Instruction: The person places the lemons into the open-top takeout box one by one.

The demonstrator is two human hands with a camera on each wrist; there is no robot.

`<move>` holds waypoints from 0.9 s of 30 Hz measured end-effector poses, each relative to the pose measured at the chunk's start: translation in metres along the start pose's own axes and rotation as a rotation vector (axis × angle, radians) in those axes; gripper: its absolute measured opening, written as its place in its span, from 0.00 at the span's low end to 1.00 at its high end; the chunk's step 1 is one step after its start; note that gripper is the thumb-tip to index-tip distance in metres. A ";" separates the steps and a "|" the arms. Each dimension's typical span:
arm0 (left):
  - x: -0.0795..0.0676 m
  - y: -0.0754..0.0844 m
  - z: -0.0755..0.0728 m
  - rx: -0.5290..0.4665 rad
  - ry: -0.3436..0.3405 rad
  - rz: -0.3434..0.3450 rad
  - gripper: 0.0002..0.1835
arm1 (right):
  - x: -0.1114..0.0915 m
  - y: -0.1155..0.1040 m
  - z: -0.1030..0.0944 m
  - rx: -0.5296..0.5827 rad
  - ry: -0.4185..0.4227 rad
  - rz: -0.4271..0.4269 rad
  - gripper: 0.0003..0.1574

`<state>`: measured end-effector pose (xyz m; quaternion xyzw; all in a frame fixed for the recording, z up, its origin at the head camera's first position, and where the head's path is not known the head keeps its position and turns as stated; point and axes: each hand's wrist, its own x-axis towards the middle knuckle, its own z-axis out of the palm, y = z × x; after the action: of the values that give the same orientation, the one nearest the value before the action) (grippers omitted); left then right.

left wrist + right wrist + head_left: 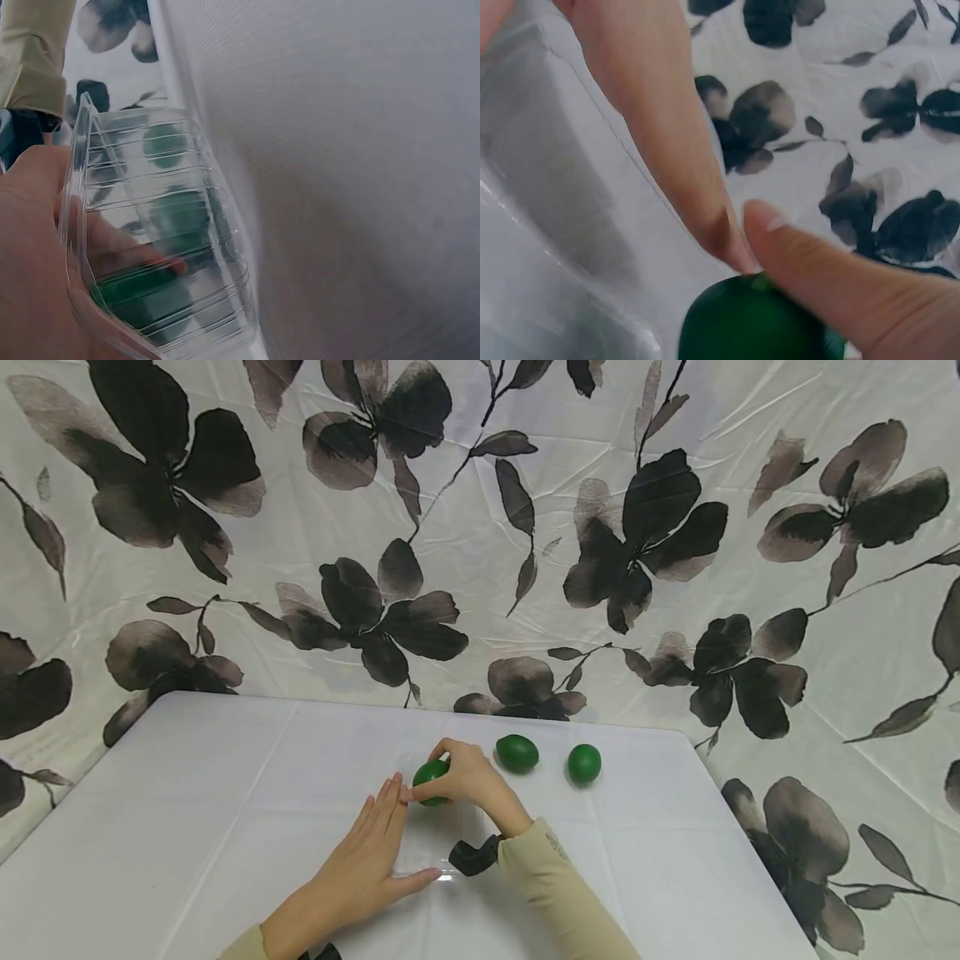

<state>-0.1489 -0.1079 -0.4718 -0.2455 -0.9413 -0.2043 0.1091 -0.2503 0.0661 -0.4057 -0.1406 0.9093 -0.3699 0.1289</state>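
Note:
My right hand [468, 777] grips a green lime [431, 782] between thumb and fingers, at the far end of a clear plastic container [426, 843]. In the right wrist view the same lime [742, 326] shows close up under the thumb [810, 262]. My left hand [360, 852] lies along the container's left side with straight fingers, its thumb spread to the near edge. Its fingertips almost meet the right thumb. The left wrist view shows the container's ribbed wall [120, 199] beside the hand, with green shapes visible through the plastic.
Two more green limes, a middle one [517, 753] and a right one [584, 764], lie on the white table [187, 810] right of the container. A floral cloth [517, 568] hangs behind the table's far edge. Dark bands [475, 857] sit at the wrists.

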 end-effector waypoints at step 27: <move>0.000 -0.001 -0.001 -0.008 -0.014 -0.003 0.61 | 0.000 0.014 0.011 -0.008 0.015 0.049 0.33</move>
<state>-0.1490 -0.1091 -0.4710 -0.2457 -0.9417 -0.2063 0.1014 -0.2492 0.0684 -0.4237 -0.1162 0.9148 -0.3641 0.1305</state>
